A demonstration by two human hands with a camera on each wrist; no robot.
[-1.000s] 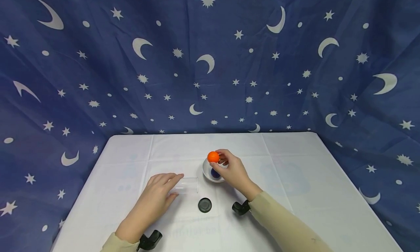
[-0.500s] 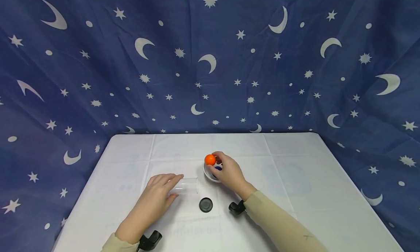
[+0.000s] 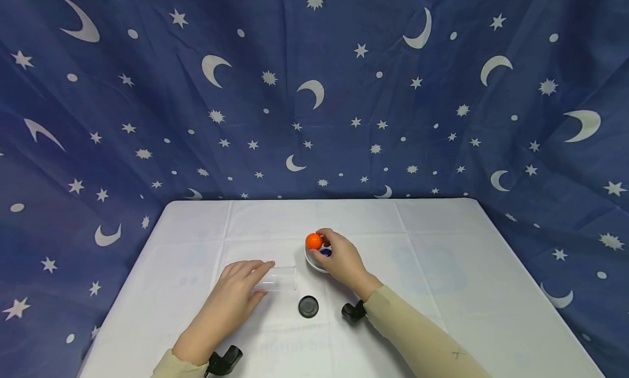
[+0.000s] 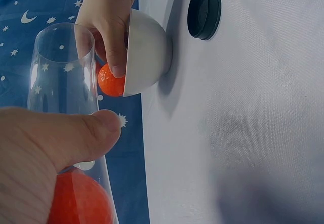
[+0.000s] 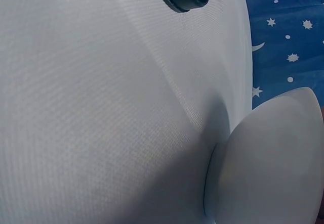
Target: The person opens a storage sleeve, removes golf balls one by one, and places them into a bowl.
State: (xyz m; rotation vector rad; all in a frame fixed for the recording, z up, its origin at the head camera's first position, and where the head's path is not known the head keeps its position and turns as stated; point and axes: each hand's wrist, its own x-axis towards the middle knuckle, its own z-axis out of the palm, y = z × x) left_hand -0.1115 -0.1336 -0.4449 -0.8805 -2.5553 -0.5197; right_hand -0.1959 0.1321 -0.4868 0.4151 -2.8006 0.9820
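Note:
My left hand (image 3: 233, 293) grips a clear, open-mouthed cylinder (image 3: 280, 278), held sideways with its mouth toward the right. Inside it, near my thumb in the left wrist view, sits an orange-red ball (image 4: 81, 201). With thumb and fingers, my right hand (image 3: 346, 260) pinches an orange ball (image 3: 314, 241) at the rim of a small white bowl (image 3: 315, 265). A dark blue ball (image 3: 326, 253) shows in the bowl, partly hidden by my right hand. In the right wrist view the outside of the bowl fills the lower right corner.
A round black lid (image 3: 308, 307) lies on the white-covered table (image 3: 442, 247), nearer me than the bowl and between my hands. Behind the table hangs a blue curtain (image 3: 344, 165) with moons and stars.
My right hand has shifted slightly left and toward me with the orange ball, lowering it to the bowl's rim. The left hand and cylinder stay in place.

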